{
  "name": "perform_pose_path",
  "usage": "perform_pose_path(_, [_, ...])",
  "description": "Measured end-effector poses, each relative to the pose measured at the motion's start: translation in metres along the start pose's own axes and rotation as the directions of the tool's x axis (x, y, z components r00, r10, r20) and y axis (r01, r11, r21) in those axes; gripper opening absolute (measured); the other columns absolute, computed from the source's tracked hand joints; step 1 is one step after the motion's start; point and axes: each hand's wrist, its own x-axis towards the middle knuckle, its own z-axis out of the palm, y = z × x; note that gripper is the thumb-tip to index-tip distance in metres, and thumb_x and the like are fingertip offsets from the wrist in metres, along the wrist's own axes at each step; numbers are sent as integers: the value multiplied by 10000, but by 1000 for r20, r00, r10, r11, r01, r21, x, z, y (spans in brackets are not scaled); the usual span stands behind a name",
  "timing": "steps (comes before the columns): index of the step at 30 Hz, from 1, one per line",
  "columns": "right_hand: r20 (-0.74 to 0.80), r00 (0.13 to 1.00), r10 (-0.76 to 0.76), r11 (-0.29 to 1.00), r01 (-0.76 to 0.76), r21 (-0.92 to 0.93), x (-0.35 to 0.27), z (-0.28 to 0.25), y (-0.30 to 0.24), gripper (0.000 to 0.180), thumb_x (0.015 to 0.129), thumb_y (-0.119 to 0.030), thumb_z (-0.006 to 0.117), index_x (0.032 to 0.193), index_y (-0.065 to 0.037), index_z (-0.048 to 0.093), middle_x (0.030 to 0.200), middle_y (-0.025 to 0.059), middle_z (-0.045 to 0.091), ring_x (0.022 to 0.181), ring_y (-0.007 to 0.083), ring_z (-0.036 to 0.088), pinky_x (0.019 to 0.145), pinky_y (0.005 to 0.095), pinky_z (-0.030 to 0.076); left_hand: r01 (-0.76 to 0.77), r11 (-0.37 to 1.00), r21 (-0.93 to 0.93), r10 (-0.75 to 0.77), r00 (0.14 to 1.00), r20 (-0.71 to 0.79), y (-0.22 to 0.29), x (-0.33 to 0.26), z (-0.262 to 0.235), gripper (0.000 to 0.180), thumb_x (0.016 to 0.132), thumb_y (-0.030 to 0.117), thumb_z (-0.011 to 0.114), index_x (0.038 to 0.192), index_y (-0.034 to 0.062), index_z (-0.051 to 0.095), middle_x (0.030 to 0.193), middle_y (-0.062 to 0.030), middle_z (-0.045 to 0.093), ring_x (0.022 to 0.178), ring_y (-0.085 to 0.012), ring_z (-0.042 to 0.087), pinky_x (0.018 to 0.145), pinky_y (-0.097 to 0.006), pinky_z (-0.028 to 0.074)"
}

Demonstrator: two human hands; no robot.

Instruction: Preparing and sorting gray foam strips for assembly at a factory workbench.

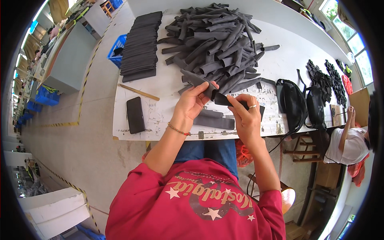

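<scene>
Dark rectangular phone (135, 115), screen blank, flat near the worktable's (168, 86) left edge.

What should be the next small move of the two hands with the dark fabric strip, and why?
Probably lay the dark fabric strip flat on the two strips lying just below the hands. The left hand and right hand pinch it between them above the table edge, a loose pile of strips lies beyond, and a neat stack sits at the left.
</scene>
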Motion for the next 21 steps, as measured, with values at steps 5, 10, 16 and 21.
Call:
perform_pose_path(5, [36,998,-43,994,47,-95,6,-1,-2,361,749,18,724,1095,-84,703,952,65,575,874,265,557,778,390,434,12,999,50,-11,1000,-11,-4,-4,3,188,905,88,672,1049,-25,630,1053,-154,688,966,-214,679,883,-309,567])
perform_pose_path(10, [58,991,-117,952,129,-279,4,-1,3,413,698,-12,676,1102,-94,688,983,54,553,890,248,563,794,395,438,39,999,14,-37,996,-77,-5,-6,4,176,883,99,706,1014,14,625,1049,-147,688,957,-215,683,859,-329,582])
perform_pose_path(16, [54,987,-153,908,162,-387,-1,10,0,434,714,-59,687,1147,-84,658,1025,61,545,923,245,561,869,426,406,-154,972,179,170,982,-80,-19,-17,19,263,873,60,705,1088,6,564,1054,-147,684,942,-203,682,843,-322,584])
perform_pose_path(21, [-38,999,-7,970,-3,-243,-4,30,-18,511,775,-89,727,1260,-54,568,1086,106,539,966,290,549,865,436,410,-338,920,199,345,938,-2,-32,-31,32,396,870,28,694,1207,-3,489,1079,-145,677,994,-224,669,881,-320,550])
